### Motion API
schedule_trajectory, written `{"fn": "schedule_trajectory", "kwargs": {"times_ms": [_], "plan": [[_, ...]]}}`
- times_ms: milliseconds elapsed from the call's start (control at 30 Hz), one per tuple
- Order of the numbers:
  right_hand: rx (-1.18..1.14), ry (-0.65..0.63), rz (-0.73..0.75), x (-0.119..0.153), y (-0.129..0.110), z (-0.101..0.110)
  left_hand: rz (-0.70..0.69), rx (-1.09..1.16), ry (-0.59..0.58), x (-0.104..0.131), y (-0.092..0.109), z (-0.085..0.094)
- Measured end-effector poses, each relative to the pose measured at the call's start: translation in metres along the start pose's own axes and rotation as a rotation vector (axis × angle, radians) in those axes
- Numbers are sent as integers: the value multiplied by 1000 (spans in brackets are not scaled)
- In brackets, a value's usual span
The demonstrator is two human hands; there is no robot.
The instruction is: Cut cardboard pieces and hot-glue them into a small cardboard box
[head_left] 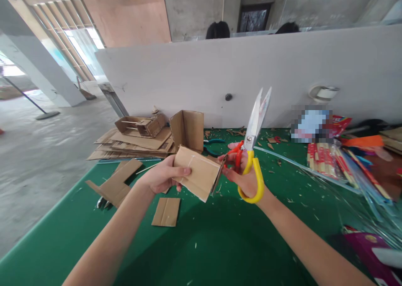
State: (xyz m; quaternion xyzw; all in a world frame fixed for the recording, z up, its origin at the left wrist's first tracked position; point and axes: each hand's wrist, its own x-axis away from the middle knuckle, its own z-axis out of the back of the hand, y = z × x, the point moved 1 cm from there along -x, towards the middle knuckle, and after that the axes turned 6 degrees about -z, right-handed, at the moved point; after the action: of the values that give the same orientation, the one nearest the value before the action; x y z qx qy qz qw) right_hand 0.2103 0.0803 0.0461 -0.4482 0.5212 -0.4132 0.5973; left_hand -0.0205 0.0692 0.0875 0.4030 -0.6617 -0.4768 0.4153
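My left hand grips a folded piece of brown cardboard, thumb on top and fingers underneath. At the cardboard's right edge, the fingertips of my right hand touch a narrow upturned flap. Scissors with yellow and red handles hang on my right hand, their silver blades parted and pointing up, away from the cardboard. A small creased cardboard rectangle lies on the green table below my left hand. An angular cardboard cutout rests to the left.
Flat cardboard sheets with a small cardboard structure stand at the back left, beside an upright folded cardboard. Teal-handled pliers lie behind my hands. Wrapped red-and-tan sticks and clear strips are at right. A white partition borders the table.
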Motion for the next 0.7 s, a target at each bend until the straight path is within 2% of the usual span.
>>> {"fn": "schedule_trajectory", "kwargs": {"times_ms": [67, 167, 233, 267, 300, 400, 467, 533, 600, 667, 700], "plan": [[-2, 49, -52, -1, 2, 4, -24, 6, 25, -4, -1, 10], [-14, 129, -94, -3, 2, 12, -145, -53, 172, -1, 10, 40], [-40, 154, -127, -4, -1, 17, -207, -187, 262, 7, 22, 60], [-53, 157, -151, -5, -3, 19, -210, -300, 266, 11, 28, 66], [-66, 152, -178, -6, -5, 20, -182, -409, 222, 15, 32, 69], [-87, 127, -235, -5, -13, 18, 17, -690, -15, 17, 30, 57], [-94, 132, -241, -4, -17, 16, 80, -893, -97, 9, 17, 40], [-102, 155, -230, -4, -18, 14, 2, -1171, -117, -3, 3, 23], [-118, 180, -222, -3, -18, 13, -175, -1408, -51, -11, -7, 9], [-130, 198, -219, -4, -16, 13, -373, -1481, 69, -14, -8, -3], [-128, 206, -224, -3, -15, 12, -447, -1425, 109, -13, -7, -9]]}}
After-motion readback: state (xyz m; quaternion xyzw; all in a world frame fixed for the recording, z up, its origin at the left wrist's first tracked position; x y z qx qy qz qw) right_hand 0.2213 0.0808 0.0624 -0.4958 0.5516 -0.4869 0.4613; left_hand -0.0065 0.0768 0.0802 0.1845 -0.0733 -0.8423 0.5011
